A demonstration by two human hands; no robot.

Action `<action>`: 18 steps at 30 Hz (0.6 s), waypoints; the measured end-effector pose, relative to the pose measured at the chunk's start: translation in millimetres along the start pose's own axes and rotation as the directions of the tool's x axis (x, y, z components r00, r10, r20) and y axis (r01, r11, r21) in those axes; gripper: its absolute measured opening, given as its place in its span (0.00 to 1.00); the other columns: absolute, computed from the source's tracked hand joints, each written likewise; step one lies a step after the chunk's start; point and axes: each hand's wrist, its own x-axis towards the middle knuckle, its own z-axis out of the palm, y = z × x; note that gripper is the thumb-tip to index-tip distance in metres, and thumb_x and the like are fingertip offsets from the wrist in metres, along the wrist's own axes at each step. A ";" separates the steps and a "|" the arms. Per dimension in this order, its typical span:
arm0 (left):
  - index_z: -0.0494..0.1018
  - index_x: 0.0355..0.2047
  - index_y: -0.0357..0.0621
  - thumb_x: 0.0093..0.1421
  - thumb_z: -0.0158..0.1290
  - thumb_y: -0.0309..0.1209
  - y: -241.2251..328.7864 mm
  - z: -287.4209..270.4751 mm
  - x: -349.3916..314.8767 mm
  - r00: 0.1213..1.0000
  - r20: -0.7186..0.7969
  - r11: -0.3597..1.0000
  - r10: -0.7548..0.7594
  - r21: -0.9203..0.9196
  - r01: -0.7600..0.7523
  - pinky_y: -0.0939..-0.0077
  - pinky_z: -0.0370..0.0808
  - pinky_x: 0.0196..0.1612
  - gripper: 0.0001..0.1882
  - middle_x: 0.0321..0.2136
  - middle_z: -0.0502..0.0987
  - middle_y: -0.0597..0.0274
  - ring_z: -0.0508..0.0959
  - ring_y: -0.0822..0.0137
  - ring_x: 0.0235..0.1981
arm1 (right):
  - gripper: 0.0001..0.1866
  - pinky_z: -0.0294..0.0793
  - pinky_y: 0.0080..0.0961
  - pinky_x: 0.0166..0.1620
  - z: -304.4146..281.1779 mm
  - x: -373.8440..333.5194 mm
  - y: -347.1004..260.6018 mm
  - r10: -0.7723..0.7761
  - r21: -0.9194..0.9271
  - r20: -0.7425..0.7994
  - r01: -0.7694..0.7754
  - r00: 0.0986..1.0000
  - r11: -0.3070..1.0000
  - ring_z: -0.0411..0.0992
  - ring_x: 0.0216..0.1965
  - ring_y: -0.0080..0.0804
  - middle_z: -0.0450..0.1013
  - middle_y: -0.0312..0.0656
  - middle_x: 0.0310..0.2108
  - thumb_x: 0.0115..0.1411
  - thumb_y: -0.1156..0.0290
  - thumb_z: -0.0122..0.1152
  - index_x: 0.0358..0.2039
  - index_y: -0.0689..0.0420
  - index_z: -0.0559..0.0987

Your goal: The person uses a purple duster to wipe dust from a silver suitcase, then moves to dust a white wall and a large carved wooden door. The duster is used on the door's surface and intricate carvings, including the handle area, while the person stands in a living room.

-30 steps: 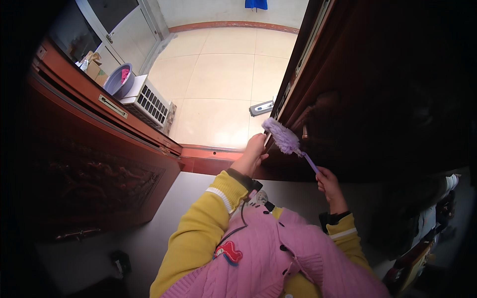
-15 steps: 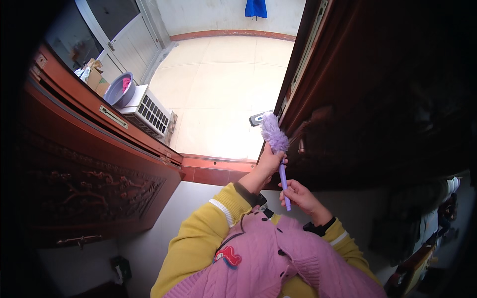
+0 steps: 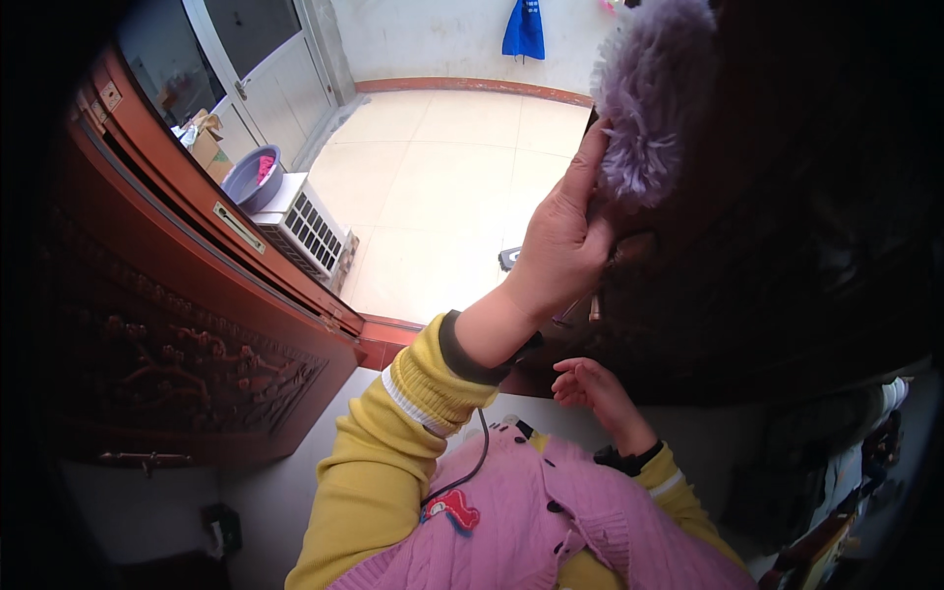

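Observation:
A fluffy light-purple duster is raised in my left hand, near the dark wooden door leaf on the right. My fingers wrap round it just below the fluffy head, and most of its handle is hidden behind my hand and wrist. Lower down, my right hand hangs in front of my body, with nothing in it. Its fingers are loosely bent and apart from the thumb. The door handle sits a little below my left hand.
A carved door leaf stands swung in on the left. Past the red threshold lies a tiled floor. A white outdoor unit there carries a purple basin. Blue cloth hangs on the far wall.
My left hand has lifted the duster up and closer to the camera. My right hand has let go of the handle and stayed low.

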 end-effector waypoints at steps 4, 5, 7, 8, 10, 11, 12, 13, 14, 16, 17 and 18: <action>0.48 0.75 0.47 0.65 0.49 0.20 -40.2 -8.0 -23.9 0.887 0.005 0.887 -0.462 -0.028 0.462 0.71 0.79 0.44 0.40 0.43 0.79 0.50 0.82 0.64 0.36 | 0.16 0.78 0.19 0.42 -7.9 4.8 15.1 0.116 -0.128 -0.029 -0.118 0.993 0.985 0.77 0.38 0.22 0.78 0.37 0.37 0.75 0.60 0.50 0.53 0.59 0.75; 0.46 0.75 0.48 0.66 0.49 0.21 -53.5 -6.3 -39.8 0.840 0.037 0.824 -0.541 -0.177 0.538 0.73 0.80 0.40 0.40 0.42 0.79 0.51 0.82 0.65 0.34 | 0.15 0.78 0.17 0.40 -9.8 4.9 19.6 0.154 -0.152 -0.067 -0.163 0.986 0.975 0.77 0.36 0.21 0.78 0.37 0.37 0.75 0.63 0.49 0.52 0.59 0.76; 0.39 0.76 0.51 0.68 0.50 0.24 -78.4 -4.6 -79.3 0.669 0.123 0.607 -0.733 -0.326 0.725 0.76 0.81 0.33 0.43 0.38 0.77 0.54 0.82 0.67 0.32 | 0.15 0.79 0.17 0.39 -14.0 4.8 26.4 0.183 -0.085 -0.087 -0.190 0.979 0.978 0.77 0.35 0.21 0.78 0.37 0.36 0.75 0.63 0.49 0.51 0.60 0.76; 0.45 0.73 0.49 0.69 0.49 0.24 -90.0 -1.1 -98.3 0.578 0.131 0.498 -0.805 -0.381 0.779 0.71 0.84 0.32 0.37 0.38 0.76 0.55 0.83 0.64 0.32 | 0.15 0.79 0.17 0.39 -15.2 4.5 29.0 0.241 -0.067 -0.139 -0.252 0.961 0.966 0.77 0.35 0.22 0.78 0.37 0.36 0.75 0.62 0.49 0.51 0.60 0.76; 0.54 0.66 0.44 0.69 0.48 0.25 -111.8 2.7 -129.4 0.304 0.210 0.212 -0.929 -0.373 0.903 0.65 0.87 0.31 0.27 0.37 0.76 0.54 0.84 0.60 0.32 | 0.17 0.79 0.20 0.39 -17.0 4.3 32.9 0.261 -0.026 -0.203 -0.272 0.944 0.962 0.77 0.34 0.23 0.78 0.39 0.37 0.76 0.59 0.47 0.49 0.60 0.75; 0.56 0.62 0.41 0.70 0.48 0.25 -120.5 4.2 -142.1 0.238 0.235 0.143 -0.942 -0.359 0.922 0.63 0.87 0.34 0.22 0.37 0.75 0.54 0.84 0.58 0.34 | 0.18 0.79 0.21 0.40 -17.3 4.6 34.2 0.264 -0.015 -0.214 -0.273 0.940 0.962 0.77 0.34 0.24 0.77 0.39 0.37 0.76 0.58 0.45 0.50 0.60 0.75; 0.58 0.58 0.39 0.70 0.48 0.26 -126.6 5.7 -152.4 0.172 0.259 0.075 -0.950 -0.344 0.936 0.61 0.87 0.36 0.18 0.37 0.75 0.53 0.83 0.56 0.36 | 0.19 0.79 0.21 0.40 -17.7 4.3 35.0 0.239 -0.009 -0.208 -0.247 0.948 0.969 0.77 0.34 0.24 0.77 0.39 0.37 0.76 0.56 0.44 0.50 0.60 0.74; 0.60 0.54 0.37 0.71 0.47 0.26 -130.1 7.4 -160.1 0.101 0.270 0.007 -0.957 -0.327 0.945 0.59 0.87 0.38 0.14 0.37 0.74 0.52 0.83 0.54 0.38 | 0.20 0.79 0.22 0.40 -17.6 4.4 35.8 0.278 -0.005 -0.228 -0.286 0.933 0.958 0.78 0.35 0.24 0.78 0.39 0.37 0.76 0.56 0.43 0.50 0.59 0.74; 0.61 0.53 0.36 0.71 0.47 0.26 -130.5 9.9 -164.4 0.104 0.312 -0.009 -0.944 -0.341 0.940 0.60 0.87 0.37 0.14 0.37 0.74 0.52 0.83 0.55 0.37 | 0.20 0.79 0.22 0.41 -17.7 5.1 36.8 0.286 -0.001 -0.220 -0.294 0.933 0.956 0.78 0.35 0.25 0.78 0.39 0.37 0.76 0.55 0.43 0.51 0.59 0.74; 0.61 0.52 0.35 0.71 0.48 0.27 -123.0 16.5 -164.1 0.065 0.353 -0.066 -0.933 -0.347 0.936 0.61 0.87 0.36 0.14 0.37 0.75 0.50 0.84 0.55 0.37 | 0.21 0.79 0.22 0.41 -18.8 4.9 37.7 0.292 -0.005 -0.218 -0.301 0.931 0.954 0.79 0.36 0.25 0.79 0.39 0.38 0.76 0.54 0.43 0.51 0.58 0.74; 0.61 0.51 0.36 0.71 0.49 0.30 -113.4 23.7 -162.6 0.136 0.308 0.033 -0.942 -0.318 0.947 0.65 0.87 0.32 0.14 0.35 0.76 0.50 0.84 0.57 0.33 | 0.21 0.79 0.22 0.41 -20.0 4.9 38.0 0.292 -0.012 -0.225 -0.302 0.930 0.953 0.79 0.37 0.26 0.79 0.39 0.38 0.76 0.53 0.43 0.51 0.57 0.75; 0.60 0.50 0.36 0.71 0.51 0.32 -102.4 29.9 -158.4 0.220 0.275 0.125 -0.936 -0.324 0.938 0.69 0.85 0.28 0.15 0.33 0.77 0.52 0.84 0.60 0.29 | 0.21 0.79 0.22 0.41 -20.6 4.0 38.9 0.305 -0.014 -0.235 -0.317 0.923 0.948 0.79 0.37 0.26 0.80 0.40 0.38 0.76 0.52 0.44 0.51 0.56 0.75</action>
